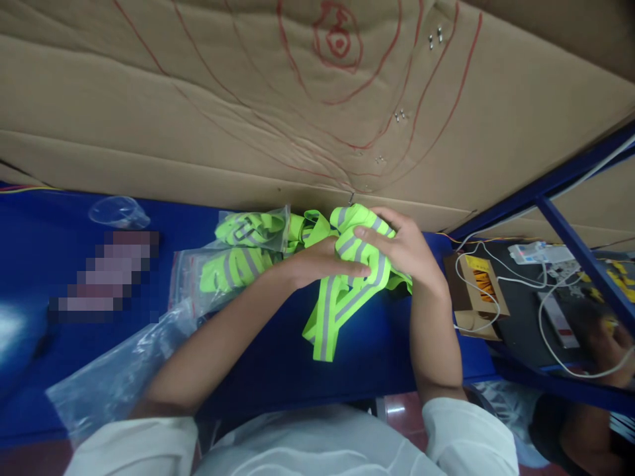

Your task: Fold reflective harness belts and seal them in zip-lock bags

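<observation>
A bundle of neon yellow-green strap with grey reflective stripes [358,248] is held between both hands above the blue table. My left hand [325,261] grips it from the left, with the thumb or a finger across its front. My right hand [404,241] wraps round its right side, fingers behind and thumb in front. Loops of the strap hang down below the hands. Just left of the hands lie more neon straps, some in a clear bag [253,228], and another bagged strap [233,270] in front of it.
Clear plastic bags [119,370] lie at the left of the blue table [268,357]. A cardboard wall [223,139] rises behind. At the right are a blue frame, a small cardboard box [479,284], white cables and another person's hand [612,344].
</observation>
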Available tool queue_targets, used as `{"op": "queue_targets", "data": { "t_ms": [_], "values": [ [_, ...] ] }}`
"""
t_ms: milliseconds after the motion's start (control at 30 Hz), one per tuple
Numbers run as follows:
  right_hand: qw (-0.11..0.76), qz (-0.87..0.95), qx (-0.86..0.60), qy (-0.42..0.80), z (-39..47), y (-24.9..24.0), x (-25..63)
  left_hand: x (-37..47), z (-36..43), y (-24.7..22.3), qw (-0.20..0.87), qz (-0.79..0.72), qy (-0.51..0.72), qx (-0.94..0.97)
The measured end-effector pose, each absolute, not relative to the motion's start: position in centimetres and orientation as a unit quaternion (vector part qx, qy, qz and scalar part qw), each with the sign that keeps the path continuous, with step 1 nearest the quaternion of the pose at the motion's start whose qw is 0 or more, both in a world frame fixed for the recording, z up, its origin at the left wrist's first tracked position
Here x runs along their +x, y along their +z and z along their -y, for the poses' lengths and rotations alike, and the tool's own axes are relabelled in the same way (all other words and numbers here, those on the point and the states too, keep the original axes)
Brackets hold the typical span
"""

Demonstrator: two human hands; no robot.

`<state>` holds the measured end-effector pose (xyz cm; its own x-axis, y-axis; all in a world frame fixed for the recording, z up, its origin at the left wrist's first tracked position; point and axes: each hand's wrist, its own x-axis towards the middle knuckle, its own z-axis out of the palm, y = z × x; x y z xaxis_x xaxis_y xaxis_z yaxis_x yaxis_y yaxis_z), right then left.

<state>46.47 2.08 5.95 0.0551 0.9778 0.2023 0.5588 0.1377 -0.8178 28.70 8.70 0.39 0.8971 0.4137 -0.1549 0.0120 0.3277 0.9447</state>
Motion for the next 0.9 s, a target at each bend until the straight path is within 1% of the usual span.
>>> {"op": "queue_targets", "data": {
  "t_ms": [167, 300, 400, 500, 667, 767, 900],
  "values": [
    [0.420, 0.621, -0.636, 0.182, -1.8, 6.4, 46.5, 28.2, -9.3, 0.6, 0.784, -0.162, 0.151, 0.579],
    [0.428, 0.603, -0.663, 0.117, -1.9, 6.5, 47.6, 27.8, -9.8, 0.9, 0.765, -0.193, 0.188, 0.585],
    [0.425, 0.612, -0.657, 0.116, -1.7, 6.6, 47.7, 27.4, -10.1, 1.4, 0.779, -0.167, 0.171, 0.580],
    [0.408, 0.664, -0.616, 0.116, -1.2, 7.0, 47.0, 27.3, -10.3, 1.7, 0.779, -0.149, 0.165, 0.587],
    [0.404, 0.707, -0.573, 0.094, -0.6, 7.3, 45.7, 28.1, -9.5, 1.5, 0.708, -0.267, 0.239, 0.608],
    [0.420, 0.697, -0.572, 0.106, -0.8, 6.9, 45.2, 28.7, -9.0, 0.9, 0.726, -0.283, 0.246, 0.577],
    [0.439, 0.685, -0.569, 0.117, -1.4, 6.2, 44.7, 28.9, -9.1, -0.2, 0.761, -0.238, 0.234, 0.557]
  ]
}}
